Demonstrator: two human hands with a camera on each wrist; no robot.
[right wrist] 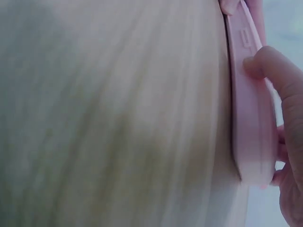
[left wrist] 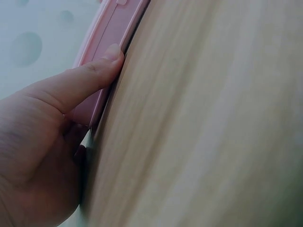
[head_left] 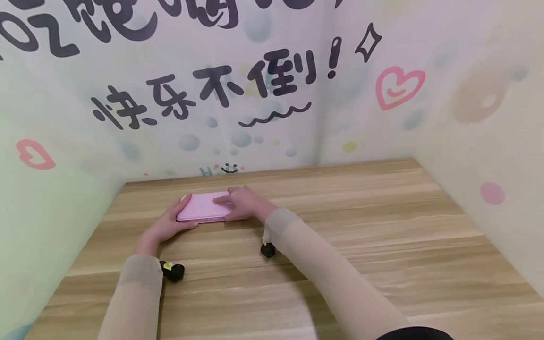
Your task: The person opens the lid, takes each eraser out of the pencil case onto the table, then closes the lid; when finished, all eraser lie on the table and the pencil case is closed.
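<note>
Pink case (head_left: 201, 208) on the surface (head_left: 361, 203), near its back edge
We see the left hand (head_left: 170, 223) and right hand (head_left: 245, 204) gripping the case's ends, thumbs against its front side; more wood-grained room stretches rightward than leftward. The case is flat, smooth, round-cornered.

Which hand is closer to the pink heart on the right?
The right hand. It holds the right end of the pink case, below and left of the pink heart in the head view; the left hand is farther, at the left end.
</note>
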